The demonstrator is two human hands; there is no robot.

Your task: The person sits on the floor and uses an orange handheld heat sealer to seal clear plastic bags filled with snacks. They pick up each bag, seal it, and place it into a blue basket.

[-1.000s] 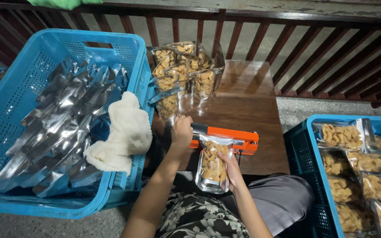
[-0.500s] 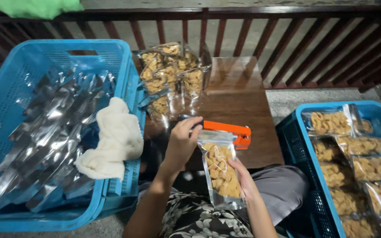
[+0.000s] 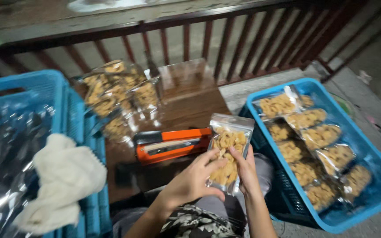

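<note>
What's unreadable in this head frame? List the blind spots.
- Pouch, head view: whether its top is sealed can't be told, too small and blurred. The left hand and right hand cover its lower part.
- Left crate, head view: cut off by the left and bottom edges; the white cloth hides part of its foil contents.
- Orange sealer, head view: motion blur, arm position unclear.
- Right crate, head view: lower bags blurred, count uncertain.
</note>
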